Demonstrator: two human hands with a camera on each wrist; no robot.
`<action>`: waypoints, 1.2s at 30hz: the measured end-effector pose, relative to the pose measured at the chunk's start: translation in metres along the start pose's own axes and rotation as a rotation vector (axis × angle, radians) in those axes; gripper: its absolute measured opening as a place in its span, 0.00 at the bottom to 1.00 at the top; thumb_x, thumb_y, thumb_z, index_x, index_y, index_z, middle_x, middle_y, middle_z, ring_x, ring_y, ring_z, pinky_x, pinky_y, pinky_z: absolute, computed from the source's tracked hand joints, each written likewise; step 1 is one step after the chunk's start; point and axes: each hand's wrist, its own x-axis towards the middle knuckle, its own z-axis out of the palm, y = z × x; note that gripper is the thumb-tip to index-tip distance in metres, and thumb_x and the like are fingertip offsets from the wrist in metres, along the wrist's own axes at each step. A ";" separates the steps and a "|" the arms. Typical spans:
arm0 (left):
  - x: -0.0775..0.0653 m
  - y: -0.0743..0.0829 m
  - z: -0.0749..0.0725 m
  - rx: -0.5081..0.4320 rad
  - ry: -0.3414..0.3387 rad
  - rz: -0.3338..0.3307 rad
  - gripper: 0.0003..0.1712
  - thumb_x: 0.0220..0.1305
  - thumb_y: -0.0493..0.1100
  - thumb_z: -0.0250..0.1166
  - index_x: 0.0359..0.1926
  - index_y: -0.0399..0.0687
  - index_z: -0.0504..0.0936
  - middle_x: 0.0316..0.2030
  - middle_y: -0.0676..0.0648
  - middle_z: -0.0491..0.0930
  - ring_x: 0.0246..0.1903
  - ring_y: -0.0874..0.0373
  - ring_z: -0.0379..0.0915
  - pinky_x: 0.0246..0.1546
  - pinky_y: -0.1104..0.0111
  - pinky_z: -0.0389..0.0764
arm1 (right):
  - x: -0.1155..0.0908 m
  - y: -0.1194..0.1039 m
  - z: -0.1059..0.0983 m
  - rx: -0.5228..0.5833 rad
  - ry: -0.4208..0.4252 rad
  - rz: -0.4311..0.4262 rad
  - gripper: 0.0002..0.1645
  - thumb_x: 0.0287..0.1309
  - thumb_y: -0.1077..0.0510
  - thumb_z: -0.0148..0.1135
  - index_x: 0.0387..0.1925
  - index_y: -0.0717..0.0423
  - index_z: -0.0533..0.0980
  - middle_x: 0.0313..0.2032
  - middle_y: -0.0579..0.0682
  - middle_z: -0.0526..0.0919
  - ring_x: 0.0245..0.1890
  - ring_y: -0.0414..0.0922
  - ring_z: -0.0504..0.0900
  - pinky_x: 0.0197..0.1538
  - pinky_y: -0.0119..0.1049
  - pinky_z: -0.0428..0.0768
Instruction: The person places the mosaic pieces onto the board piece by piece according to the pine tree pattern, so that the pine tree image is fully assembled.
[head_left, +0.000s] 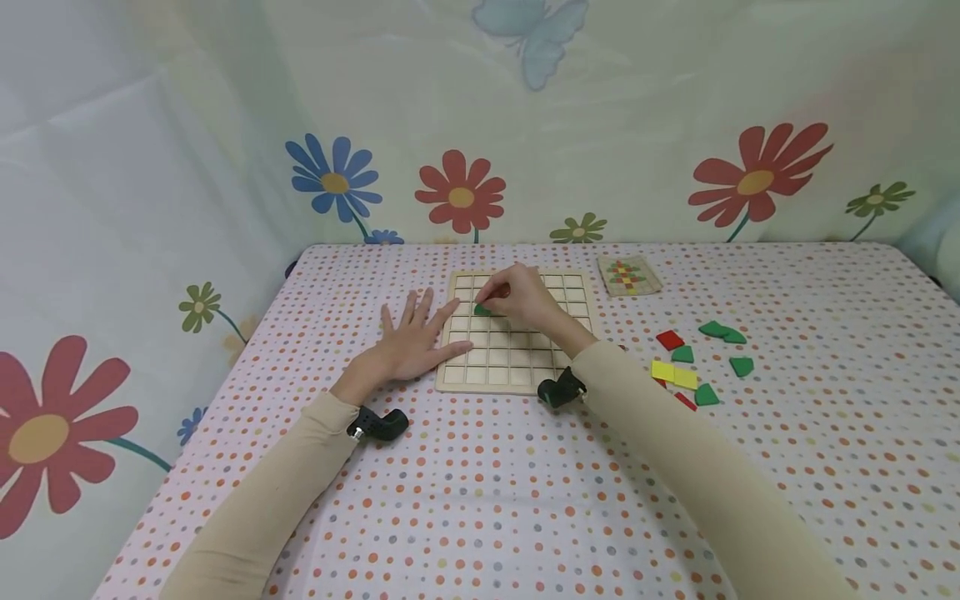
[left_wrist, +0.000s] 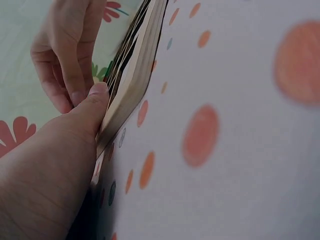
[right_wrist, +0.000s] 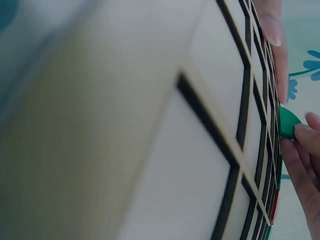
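A square wooden grid board [head_left: 497, 379] lies on the table. My left hand [head_left: 412, 343] rests at its left side, fingers spread, with the thumb [left_wrist: 95, 102] on the board's edge. Over the upper left cells, my right hand [head_left: 531, 300] pinches a green tile with one rounded side [right_wrist: 288, 123] between thumb and fingertips. The tile stands tilted close to the grid. In the right wrist view, a red tile [right_wrist: 275, 206] shows in the far part of the grid; the right hand hides that area in the head view.
A pattern card [head_left: 628, 276] with a coloured figure lies right of the board's far corner. Nearer, loose tiles are scattered: yellow squares [head_left: 673, 375], a red tile [head_left: 670, 340] and several green rounded ones [head_left: 741, 367]. A flowered curtain [head_left: 637, 108] hangs behind the dotted tabletop.
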 end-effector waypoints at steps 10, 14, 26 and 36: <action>0.000 0.001 0.000 0.013 0.006 0.002 0.50 0.75 0.76 0.45 0.86 0.65 0.38 0.83 0.40 0.27 0.81 0.41 0.16 0.71 0.30 0.22 | 0.007 -0.006 0.001 -0.136 -0.042 -0.042 0.06 0.66 0.71 0.68 0.41 0.67 0.88 0.43 0.60 0.90 0.47 0.53 0.87 0.53 0.44 0.84; -0.001 0.001 0.000 0.005 0.003 -0.001 0.50 0.75 0.76 0.45 0.86 0.65 0.39 0.83 0.40 0.28 0.81 0.40 0.16 0.71 0.30 0.23 | 0.008 -0.007 0.002 -0.201 -0.060 -0.054 0.07 0.67 0.71 0.67 0.42 0.67 0.89 0.45 0.60 0.90 0.50 0.54 0.87 0.55 0.44 0.84; 0.001 -0.001 0.001 0.002 0.007 0.012 0.51 0.74 0.76 0.46 0.86 0.63 0.39 0.83 0.39 0.28 0.81 0.40 0.16 0.71 0.30 0.22 | 0.011 -0.015 0.003 -0.288 -0.117 -0.082 0.10 0.68 0.74 0.63 0.45 0.68 0.88 0.47 0.62 0.89 0.54 0.55 0.86 0.57 0.44 0.84; 0.001 -0.001 0.002 -0.010 0.012 0.020 0.50 0.75 0.75 0.46 0.86 0.62 0.39 0.83 0.38 0.28 0.81 0.40 0.16 0.71 0.29 0.23 | 0.012 -0.014 0.002 -0.363 -0.140 -0.111 0.08 0.67 0.73 0.65 0.41 0.69 0.88 0.46 0.62 0.89 0.53 0.55 0.86 0.56 0.42 0.85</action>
